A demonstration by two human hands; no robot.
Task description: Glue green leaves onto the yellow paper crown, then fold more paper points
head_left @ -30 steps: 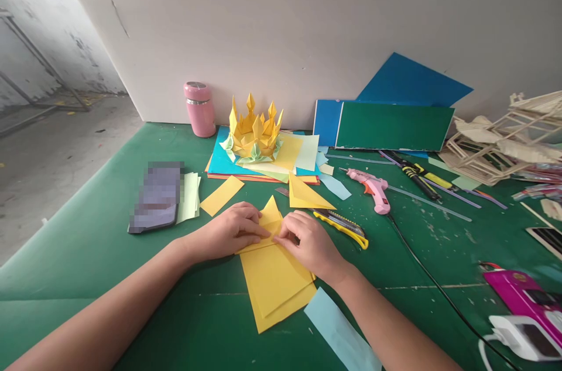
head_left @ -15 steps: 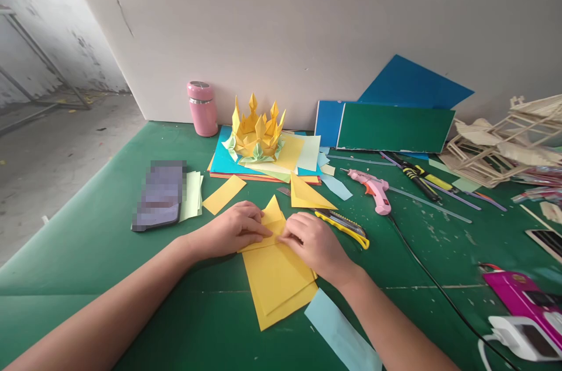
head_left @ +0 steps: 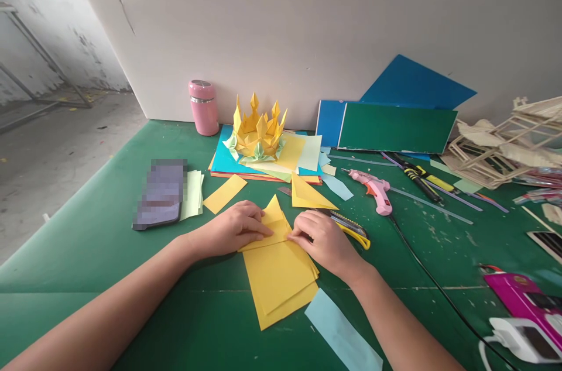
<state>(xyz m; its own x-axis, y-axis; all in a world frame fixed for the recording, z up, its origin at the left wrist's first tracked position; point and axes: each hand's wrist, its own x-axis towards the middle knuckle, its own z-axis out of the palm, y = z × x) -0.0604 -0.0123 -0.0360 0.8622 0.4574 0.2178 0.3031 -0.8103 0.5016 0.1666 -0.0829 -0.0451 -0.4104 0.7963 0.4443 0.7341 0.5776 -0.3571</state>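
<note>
Paper, yellow and folded to a point, lies well in from the left edge of the worktop, its tip aimed at the far edge. Yellow sheets spread from its lower end toward the near side, whose edge is out of view; whether they are joined to it, we cannot tell.

The step in hand seems to be flattening a fold. We would do it best by holding the left part down firmly with our left hand, lining up the slanting edges, and running the fingertips of our right hand outward along the crease in one even stroke, lightly first and then harder. Too much sideways pull might skew the layers, so pressure should go mostly straight down. A cutter lies just beside our right hand, toward the worktop's right edge and partly hidden; we should mind it as the stroke ends.

As for the fingers, those on our left are loosely bent, slightly parted from the thumb, their tips resting on the paper without gripping it. On our right, thumb and forefinger come near each other at the paper's right margin, the other fingers curled; whether they pinch that edge or only press it, we cannot tell.
</note>
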